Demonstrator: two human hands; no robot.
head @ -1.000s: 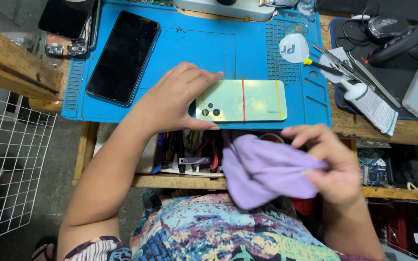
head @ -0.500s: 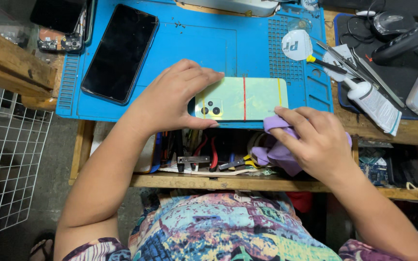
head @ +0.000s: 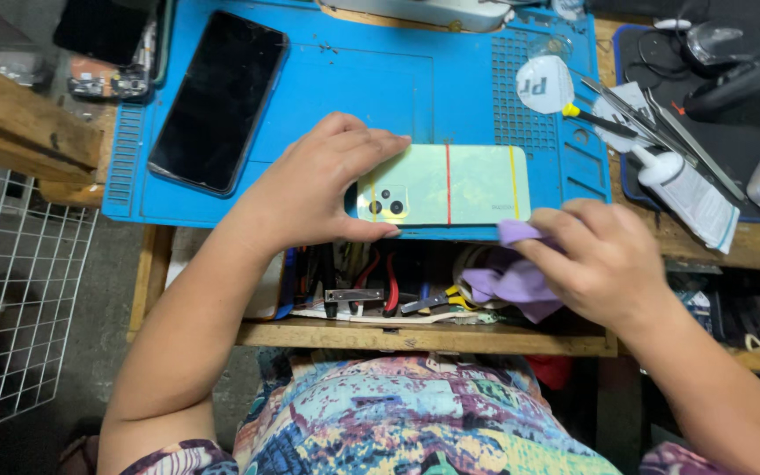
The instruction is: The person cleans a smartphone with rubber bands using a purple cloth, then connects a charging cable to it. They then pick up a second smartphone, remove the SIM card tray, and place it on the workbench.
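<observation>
Phone (head: 459, 183) face down, lengthwise left-right, camera end leftward.

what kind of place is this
Most likely a phone repair bench. A blue work mat holds two phones; the left hand steadies the pale green phone, tweezers lie alongside, and pliers sit on the shelf below.

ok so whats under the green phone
The green phone lies camera-side up on the blue mat, held by the left hand. Its underside is hidden. The right hand presses a purple cloth at its near edge.
</observation>
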